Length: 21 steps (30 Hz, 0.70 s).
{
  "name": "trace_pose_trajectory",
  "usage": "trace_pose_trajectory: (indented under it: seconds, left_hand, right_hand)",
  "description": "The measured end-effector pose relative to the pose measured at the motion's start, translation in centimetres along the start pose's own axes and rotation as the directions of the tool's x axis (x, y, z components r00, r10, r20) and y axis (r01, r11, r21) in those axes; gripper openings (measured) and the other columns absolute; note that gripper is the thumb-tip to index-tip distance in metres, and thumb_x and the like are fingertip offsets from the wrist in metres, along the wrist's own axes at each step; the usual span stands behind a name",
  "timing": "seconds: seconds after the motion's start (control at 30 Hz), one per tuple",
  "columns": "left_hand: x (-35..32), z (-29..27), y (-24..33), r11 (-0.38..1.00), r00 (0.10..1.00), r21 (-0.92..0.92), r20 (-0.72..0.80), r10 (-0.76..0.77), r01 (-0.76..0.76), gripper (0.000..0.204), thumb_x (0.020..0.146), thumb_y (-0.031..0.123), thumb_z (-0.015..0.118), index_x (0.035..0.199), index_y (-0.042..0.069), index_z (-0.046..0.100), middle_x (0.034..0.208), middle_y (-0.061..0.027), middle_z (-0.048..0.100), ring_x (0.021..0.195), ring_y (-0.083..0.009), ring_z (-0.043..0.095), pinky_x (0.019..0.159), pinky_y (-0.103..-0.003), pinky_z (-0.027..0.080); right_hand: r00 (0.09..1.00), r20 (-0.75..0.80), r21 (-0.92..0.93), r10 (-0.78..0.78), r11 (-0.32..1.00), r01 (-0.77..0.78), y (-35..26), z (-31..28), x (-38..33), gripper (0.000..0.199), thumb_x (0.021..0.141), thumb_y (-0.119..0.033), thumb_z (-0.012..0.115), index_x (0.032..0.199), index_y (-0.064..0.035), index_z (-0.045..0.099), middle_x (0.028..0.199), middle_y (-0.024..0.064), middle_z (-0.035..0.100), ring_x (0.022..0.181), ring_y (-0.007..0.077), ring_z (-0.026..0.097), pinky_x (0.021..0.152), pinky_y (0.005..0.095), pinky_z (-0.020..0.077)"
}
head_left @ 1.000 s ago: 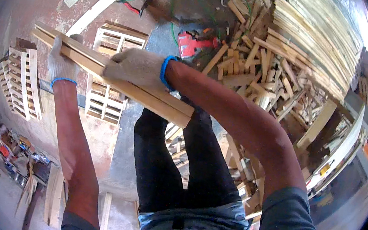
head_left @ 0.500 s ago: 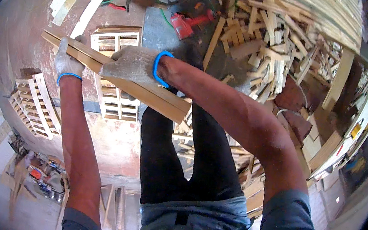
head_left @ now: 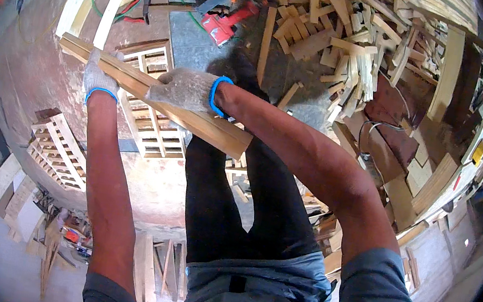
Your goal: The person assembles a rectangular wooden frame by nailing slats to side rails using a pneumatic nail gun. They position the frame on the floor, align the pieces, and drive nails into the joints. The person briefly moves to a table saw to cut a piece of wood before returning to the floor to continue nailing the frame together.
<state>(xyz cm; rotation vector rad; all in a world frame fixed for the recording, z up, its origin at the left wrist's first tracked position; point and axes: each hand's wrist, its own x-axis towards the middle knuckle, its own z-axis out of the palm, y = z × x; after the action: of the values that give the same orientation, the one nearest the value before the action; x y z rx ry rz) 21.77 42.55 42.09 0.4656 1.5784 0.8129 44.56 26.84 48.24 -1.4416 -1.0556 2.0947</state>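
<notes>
- left hand and right hand, both gloved, grip a wooden slat bundle held over the slatted crates
- slats' far end partly hidden by fingers
- red power tool near the scrap pile, details fuzzy

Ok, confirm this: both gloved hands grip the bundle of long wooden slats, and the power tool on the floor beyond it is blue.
Not quite. In the head view the power tool is red, not blue. The rest holds: the left hand and right hand, both gloved, grip the bundle of wooden slats.
</notes>
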Motion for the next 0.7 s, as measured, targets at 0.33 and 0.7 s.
trace_pose_trajectory:
  seconds: [0.33, 0.7]
  left_hand:
    - [-1.2, 3.0, -2.2, 0.996, 1.0, 0.09, 0.0, 0.029, -0.029, 0.044, 0.102, 0.029, 0.063, 0.132, 0.0, 0.048, 0.111, -0.0181, 0.059, 0.099, -0.0339, 0.064, 0.092, -0.05, 0.059]
    - [-5.0, 3.9, -7.2, 0.994, 0.999, 0.111, -0.045, 0.009, -0.004, 0.059, 0.099, 0.038, 0.067, 0.138, -0.001, 0.048, 0.108, -0.0168, 0.063, 0.095, -0.0317, 0.067, 0.084, -0.045, 0.061]
  right_hand:
    - [0.999, -0.053, 0.063, -0.001, 0.998, 0.005, 2.8, -0.9, -2.8, 0.071, 0.09, -0.062, 0.066, 0.122, 0.0011, 0.072, 0.099, 0.0169, 0.076, 0.09, 0.026, 0.07, 0.087, 0.0413, 0.0536]
    - [0.878, -0.478, -0.389, 0.014, 0.893, -0.227, 2.5, 3.0, -9.3, 0.037, 0.083, -0.041, 0.071, 0.095, -0.0068, 0.077, 0.087, 0.0193, 0.075, 0.08, 0.0391, 0.074, 0.068, 0.0516, 0.0587]
